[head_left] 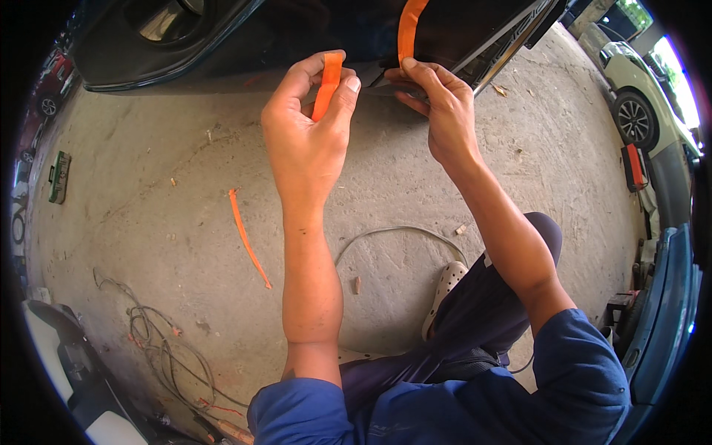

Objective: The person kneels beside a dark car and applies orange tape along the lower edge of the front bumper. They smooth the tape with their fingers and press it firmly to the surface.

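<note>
A dark, glossy car bumper (319, 37) spans the top of the view. My left hand (308, 141) is closed around an orange piece of tape (327, 89), held upright between thumb and fingers just below the bumper. Whether this piece is a loose strip or part of a roll, I cannot tell. To its right, my right hand (451, 111) pinches the lower end of an orange tape strip (408, 30) that runs up the bumper's face and out of view. The fingers behind that strip are partly hidden.
On the concrete floor (185, 148) lies a loose orange strip (248, 237). Tangled cables (159, 337) are at the lower left, and another cable (393, 228) curves near my shoe (445, 289). A green case (59, 178) lies far left; a red-black box (634, 167) sits right, near a parked car (638, 81).
</note>
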`<state>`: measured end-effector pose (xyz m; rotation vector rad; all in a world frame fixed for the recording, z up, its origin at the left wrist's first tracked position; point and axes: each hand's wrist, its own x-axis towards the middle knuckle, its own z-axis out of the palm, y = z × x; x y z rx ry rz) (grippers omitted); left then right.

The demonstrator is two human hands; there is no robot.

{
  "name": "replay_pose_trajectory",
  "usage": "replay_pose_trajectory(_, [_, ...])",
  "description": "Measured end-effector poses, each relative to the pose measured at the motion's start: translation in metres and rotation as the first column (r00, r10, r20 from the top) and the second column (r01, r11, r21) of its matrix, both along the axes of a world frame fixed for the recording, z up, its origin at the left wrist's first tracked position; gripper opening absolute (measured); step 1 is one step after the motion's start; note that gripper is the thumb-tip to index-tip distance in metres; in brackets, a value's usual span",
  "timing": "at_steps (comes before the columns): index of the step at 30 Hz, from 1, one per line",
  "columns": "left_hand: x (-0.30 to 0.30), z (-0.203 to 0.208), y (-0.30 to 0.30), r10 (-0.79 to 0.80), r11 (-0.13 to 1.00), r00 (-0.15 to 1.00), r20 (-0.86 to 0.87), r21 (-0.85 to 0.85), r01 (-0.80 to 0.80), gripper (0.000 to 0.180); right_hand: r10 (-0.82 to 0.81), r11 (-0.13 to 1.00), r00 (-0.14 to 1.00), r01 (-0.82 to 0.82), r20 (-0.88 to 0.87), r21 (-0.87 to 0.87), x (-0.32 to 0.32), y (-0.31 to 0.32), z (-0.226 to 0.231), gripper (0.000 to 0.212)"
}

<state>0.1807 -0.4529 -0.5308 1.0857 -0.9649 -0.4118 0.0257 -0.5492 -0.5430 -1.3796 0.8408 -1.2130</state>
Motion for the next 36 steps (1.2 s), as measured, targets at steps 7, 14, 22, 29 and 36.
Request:
replay_pose_trajectory(7, [-0.001, 0.000, 0.001, -0.020, 0.999, 0.999, -0.047, 0.033, 0.021, 0.027, -0.001, 1.000, 1.000, 0.001, 0.025, 0.000, -0.001, -0.001, -0.001, 0.028])
replay_pose_trajectory(14, [0.001, -0.002, -0.001, -0.022, 0.999, 0.999, -0.034, 0.044, 0.023, 0.027, -0.021, 1.000, 1.000, 0.021, 0.005, -0.009, 0.001, -0.001, -0.001, 0.027])
replay_pose_trajectory(22, [0.001, -0.004, -0.003, -0.040, 0.998, 0.997, -0.064, 0.053, 0.044, 0.026, -0.077, 0.996, 0.997, 0.077, 0.003, -0.043, 0.007, 0.001, -0.003, 0.025])
replay_pose_trajectory(29, [0.004, -0.004, -0.002, -0.005, 1.000, 1.000, -0.006, 0.027, 0.005, 0.026, -0.108, 0.991, 0.994, 0.108, 0.004, -0.075, 0.010, 0.001, -0.006, 0.026])
replay_pose_trajectory(36, [0.007, -0.005, -0.003, -0.005, 1.000, 1.000, -0.016, 0.007, 0.005, 0.030, -0.105, 0.992, 0.994, 0.106, 0.019, -0.073, 0.010, 0.002, -0.006, 0.029])
